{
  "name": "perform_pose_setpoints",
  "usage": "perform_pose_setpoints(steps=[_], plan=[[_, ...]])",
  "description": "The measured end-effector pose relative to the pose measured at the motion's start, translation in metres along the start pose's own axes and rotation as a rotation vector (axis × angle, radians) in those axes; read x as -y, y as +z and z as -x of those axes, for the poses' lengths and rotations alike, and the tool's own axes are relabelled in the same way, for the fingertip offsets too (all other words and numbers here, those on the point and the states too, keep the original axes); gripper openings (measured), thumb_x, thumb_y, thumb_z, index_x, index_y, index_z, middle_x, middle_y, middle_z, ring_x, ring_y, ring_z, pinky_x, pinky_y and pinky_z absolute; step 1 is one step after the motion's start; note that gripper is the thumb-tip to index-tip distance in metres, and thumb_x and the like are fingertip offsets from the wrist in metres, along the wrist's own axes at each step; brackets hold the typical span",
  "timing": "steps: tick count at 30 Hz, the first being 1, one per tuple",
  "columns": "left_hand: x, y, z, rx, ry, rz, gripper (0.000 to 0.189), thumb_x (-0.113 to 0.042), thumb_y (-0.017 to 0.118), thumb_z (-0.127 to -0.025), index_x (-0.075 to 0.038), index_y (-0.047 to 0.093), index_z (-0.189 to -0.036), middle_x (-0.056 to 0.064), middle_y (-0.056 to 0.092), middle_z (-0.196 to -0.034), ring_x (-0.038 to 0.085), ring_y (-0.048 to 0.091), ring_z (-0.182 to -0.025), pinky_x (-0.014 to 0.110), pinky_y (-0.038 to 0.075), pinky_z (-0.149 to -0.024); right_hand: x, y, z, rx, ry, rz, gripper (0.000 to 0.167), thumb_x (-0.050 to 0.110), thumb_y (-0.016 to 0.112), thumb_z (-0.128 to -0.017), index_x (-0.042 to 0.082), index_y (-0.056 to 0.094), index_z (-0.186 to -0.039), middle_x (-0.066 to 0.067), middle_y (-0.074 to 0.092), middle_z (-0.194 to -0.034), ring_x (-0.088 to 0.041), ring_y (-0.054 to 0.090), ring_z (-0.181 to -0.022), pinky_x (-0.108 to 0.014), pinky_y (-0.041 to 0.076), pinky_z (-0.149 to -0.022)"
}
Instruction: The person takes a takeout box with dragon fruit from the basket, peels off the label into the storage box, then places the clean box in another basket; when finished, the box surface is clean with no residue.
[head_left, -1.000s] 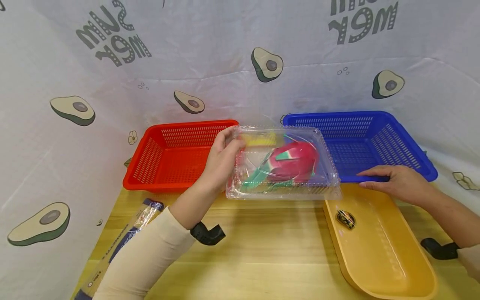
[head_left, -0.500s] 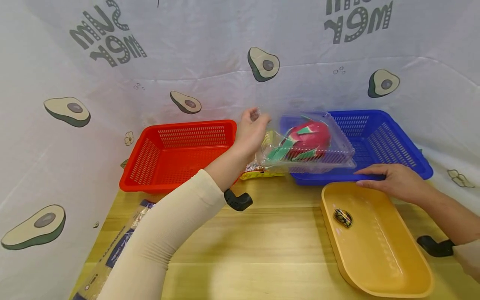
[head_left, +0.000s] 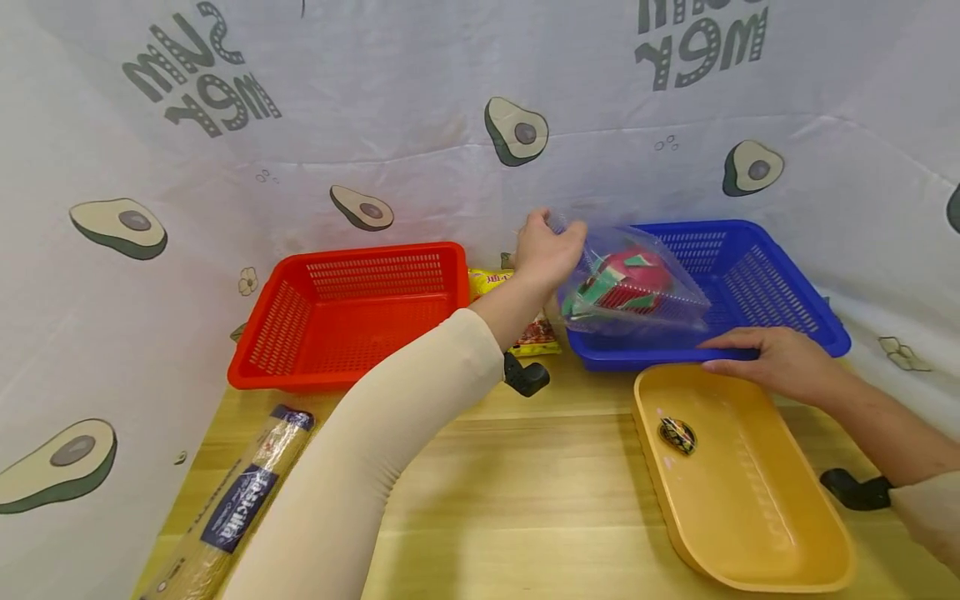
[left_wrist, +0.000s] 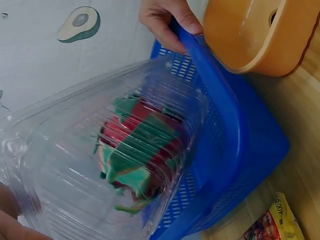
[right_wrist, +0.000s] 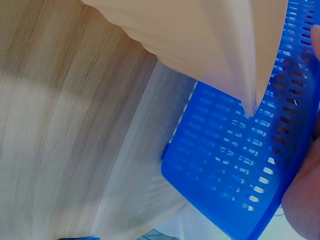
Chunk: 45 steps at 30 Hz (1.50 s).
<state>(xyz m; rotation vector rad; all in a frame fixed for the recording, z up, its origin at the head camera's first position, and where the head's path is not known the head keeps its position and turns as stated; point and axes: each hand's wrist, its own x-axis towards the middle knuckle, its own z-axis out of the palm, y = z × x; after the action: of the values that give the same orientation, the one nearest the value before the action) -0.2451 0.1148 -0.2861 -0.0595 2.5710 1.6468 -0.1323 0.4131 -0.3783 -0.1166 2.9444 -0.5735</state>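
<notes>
In the head view my left hand grips the left end of a clear plastic box, tilted over the left part of the blue basket. Inside that box lies a pink and green dragon fruit, which the left wrist view shows through the plastic, slid towards the basket end. My right hand pinches the near rim of the blue basket, thumb on the outside and fingers over the edge. Its thumb and finger on the rim also show at the top of the left wrist view.
A red basket stands on the left. Between the baskets lies a yellow snack packet. A packet of spaghetti lies at the table's left edge. In front of the blue basket sits a yellow tray with a small dark wrapped item.
My left hand has carried the clear box to the right and back, from between the baskets to over the blue one, tilting it. The snack packet is uncovered. My right hand keeps its place.
</notes>
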Motion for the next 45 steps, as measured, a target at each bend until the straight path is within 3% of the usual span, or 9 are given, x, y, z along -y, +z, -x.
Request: perform_pose_setpoints(steps=[6,10,16,22,27,30,34,40,45], plan=[[0.001,0.021,-0.002,0.016,0.064,-0.153,0.063,-0.044,0.061,-0.098,-0.024,0.041,-0.154,0.0,0.048,-0.155,0.028,0.044,-0.142,0.048,0.031,-0.117,0.0,0.0,0.0,-0.009,-0.003,0.007,0.048,0.051,0.071,-0.092,0.017,0.074,-0.125,-0.024,0.069,-0.127,-0.055,0.058,-0.119,-0.067,0.048,-0.089],[-0.001,0.038,-0.001,0.025,0.07,-0.267,0.062,-0.053,0.059,-0.098,-0.032,0.041,-0.154,-0.002,0.045,-0.156,0.03,0.043,-0.139,0.046,0.037,-0.113,0.001,0.0,0.0,-0.007,0.016,0.003,0.05,0.053,0.071,-0.092,0.015,0.074,-0.125,-0.024,0.069,-0.127,-0.054,0.058,-0.119,-0.067,0.048,-0.09],[0.0,0.056,-0.006,0.02,0.049,-0.295,0.058,-0.056,0.055,-0.1,-0.038,0.041,-0.153,-0.002,0.045,-0.155,0.034,0.041,-0.137,0.044,0.043,-0.107,0.001,0.002,0.0,0.003,0.033,-0.01,0.052,0.054,0.07,-0.092,0.015,0.073,-0.126,-0.025,0.068,-0.129,-0.054,0.056,-0.121,-0.068,0.047,-0.091],[0.018,0.064,-0.015,0.004,0.09,-0.536,0.059,-0.067,0.041,-0.101,-0.039,0.04,-0.153,-0.006,0.046,-0.155,0.031,0.04,-0.139,0.049,0.038,-0.114,0.002,0.001,0.001,-0.003,0.025,-0.007,0.053,0.054,0.07,-0.092,0.014,0.073,-0.126,-0.025,0.068,-0.129,-0.055,0.055,-0.121,-0.07,0.045,-0.093],[0.04,0.07,-0.018,0.051,0.038,-0.643,0.064,-0.07,0.037,-0.1,-0.038,0.039,-0.155,-0.001,0.032,-0.165,0.033,0.027,-0.151,0.056,0.027,-0.123,0.004,0.001,0.002,0.003,0.035,-0.007,0.056,0.055,0.07,-0.091,0.012,0.072,-0.127,-0.026,0.065,-0.133,-0.058,0.051,-0.125,-0.073,0.041,-0.097],[0.049,0.07,-0.016,0.057,0.048,-0.625,0.063,-0.068,0.039,-0.1,-0.037,0.038,-0.155,0.0,0.03,-0.165,0.031,0.026,-0.151,0.05,0.029,-0.122,0.004,0.0,0.003,0.012,0.047,-0.007,0.058,0.057,0.07,-0.091,0.012,0.072,-0.128,-0.027,0.063,-0.135,-0.059,0.046,-0.129,-0.075,0.038,-0.1],[0.06,0.059,-0.009,0.043,0.126,-0.525,0.059,-0.062,0.045,-0.102,-0.033,0.043,-0.153,0.002,0.035,-0.162,0.032,0.032,-0.146,0.046,0.038,-0.116,0.003,0.001,0.002,0.014,0.043,0.007,0.058,0.057,0.069,-0.091,0.013,0.071,-0.13,-0.029,0.061,-0.137,-0.061,0.044,-0.13,-0.077,0.036,-0.1],[0.08,0.04,0.012,0.032,0.23,-0.382,0.059,-0.051,0.051,-0.102,-0.025,0.043,-0.154,0.005,0.042,-0.158,0.032,0.04,-0.14,0.047,0.041,-0.111,0.002,0.002,0.002,0.011,0.037,0.019,0.057,0.056,0.069,-0.092,0.014,0.071,-0.13,-0.029,0.061,-0.137,-0.062,0.042,-0.131,-0.077,0.035,-0.099],[0.099,0.03,0.033,0.04,0.267,-0.272,0.06,-0.047,0.053,-0.102,-0.019,0.042,-0.154,0.008,0.047,-0.152,0.032,0.046,-0.135,0.047,0.042,-0.11,0.004,0.002,0.001,0.014,0.031,0.012,0.056,0.054,0.07,-0.092,0.012,0.071,-0.129,-0.029,0.061,-0.136,-0.061,0.043,-0.13,-0.077,0.035,-0.099]])
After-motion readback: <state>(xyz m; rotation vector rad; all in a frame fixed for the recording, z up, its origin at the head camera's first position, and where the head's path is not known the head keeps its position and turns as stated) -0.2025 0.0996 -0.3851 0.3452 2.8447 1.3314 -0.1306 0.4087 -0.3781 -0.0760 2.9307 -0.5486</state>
